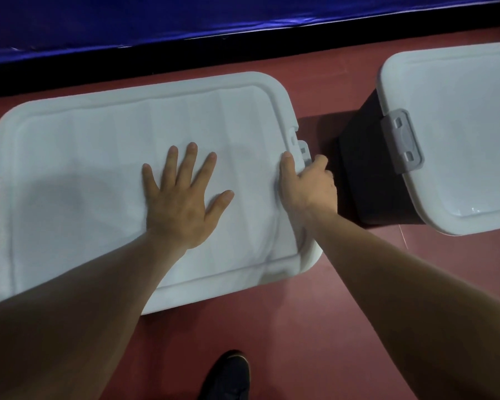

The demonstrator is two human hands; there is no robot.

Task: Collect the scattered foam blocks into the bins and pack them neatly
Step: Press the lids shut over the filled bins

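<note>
Left hand (179, 203) lies released and flat, palm down with fingers spread, on the middle of a large white rectangular plastic lid (84, 168). The lid covers a storage bin standing on the reddish-brown floor (272, 327). The bin's walls and whatever is inside are hidden beneath it. The bare left forearm reaches in from the lower left corner.

The right hand (306, 183) grasps the small grey plastic latch (304, 151) at the lid's right edge. Its thumb is pressed on the raised rim beside the latch, and its fingers are curled round the latch's outer side. That forearm comes in from the lower right.

Just to the right, apart from the first lid with a strip of floor between them, stands a second bin with a dark plastic body (364, 168). It is closed by its own glossy white lid (468, 125). A broad grey clasp (401, 140) is folded against the side that faces the right hand.

Along the far side of the floor runs a black band (70, 79). Beyond it is a stretch of shiny blue cloth (156, 18). At the bottom edge, between the two forearms, the toe of a dark shoe (228, 376) rests on the floor.
</note>
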